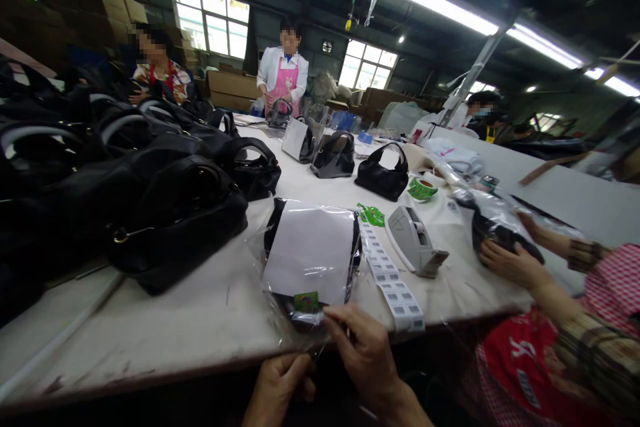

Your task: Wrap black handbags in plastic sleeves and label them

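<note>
In front of me on the table lies a black handbag (296,312) inside a clear plastic bag (273,307), with a white sheet (310,247) over most of it. A green sticker (306,301) is near the end closest to me. My left hand (286,379) pinches the plastic bag's near edge, just off the table's front. Slightly higher and to the right, my right hand (364,347) is closed, thumb and forefinger gripping the plastic beside the sticker.
Black handbags (175,220) are heaped on the left. To the right are a label strip (395,287), a tape dispenser (411,237) and a green sticker roll (423,189). A co-worker's hands (515,260) handle a wrapped black bag; another person (284,73) stands across the table (200,320).
</note>
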`<state>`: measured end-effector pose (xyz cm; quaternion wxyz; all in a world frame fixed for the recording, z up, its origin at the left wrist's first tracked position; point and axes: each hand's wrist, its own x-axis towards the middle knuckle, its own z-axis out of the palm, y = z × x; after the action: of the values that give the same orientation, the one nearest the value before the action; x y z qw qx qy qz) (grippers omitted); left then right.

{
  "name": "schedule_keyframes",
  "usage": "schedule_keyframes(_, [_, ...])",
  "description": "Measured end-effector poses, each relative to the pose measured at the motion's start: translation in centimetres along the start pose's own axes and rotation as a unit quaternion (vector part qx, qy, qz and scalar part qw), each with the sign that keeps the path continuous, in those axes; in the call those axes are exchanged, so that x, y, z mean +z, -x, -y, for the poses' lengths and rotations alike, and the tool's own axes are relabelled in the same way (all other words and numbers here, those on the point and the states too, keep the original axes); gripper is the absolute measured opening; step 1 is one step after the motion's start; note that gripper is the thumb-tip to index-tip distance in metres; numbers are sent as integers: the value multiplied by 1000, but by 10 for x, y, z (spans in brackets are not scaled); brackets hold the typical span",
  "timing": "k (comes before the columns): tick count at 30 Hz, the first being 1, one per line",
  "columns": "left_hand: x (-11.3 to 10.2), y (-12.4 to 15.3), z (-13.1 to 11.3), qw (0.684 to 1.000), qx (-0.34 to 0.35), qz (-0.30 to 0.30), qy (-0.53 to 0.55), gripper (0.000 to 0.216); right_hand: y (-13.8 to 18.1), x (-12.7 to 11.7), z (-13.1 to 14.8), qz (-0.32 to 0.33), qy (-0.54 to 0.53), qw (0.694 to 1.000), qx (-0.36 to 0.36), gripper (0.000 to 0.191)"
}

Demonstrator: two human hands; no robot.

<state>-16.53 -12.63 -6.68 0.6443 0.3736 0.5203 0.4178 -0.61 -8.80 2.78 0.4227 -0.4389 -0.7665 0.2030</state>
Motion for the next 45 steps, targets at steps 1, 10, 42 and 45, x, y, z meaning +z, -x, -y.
schedule_keyframes(1, [1, 1, -2, 1000, 0, -4, -1, 73, -17, -2, 6, -16, 49, 997, -55, 20])
schedule_keyframes(10, [-2, -4, 8, 1000, -15, 18, -1, 73, -101, 1, -7, -15, 328, 921, -208, 44])
schedule_keyframes(42, [-2, 9, -6, 998, 10, 30, 46, 57, -107, -11, -20, -88, 278, 939, -184, 3])
schedule_keyframes(45, [-5, 8, -3, 997, 27, 45, 52, 59, -99, -37, -29, -176, 241, 941, -161, 5])
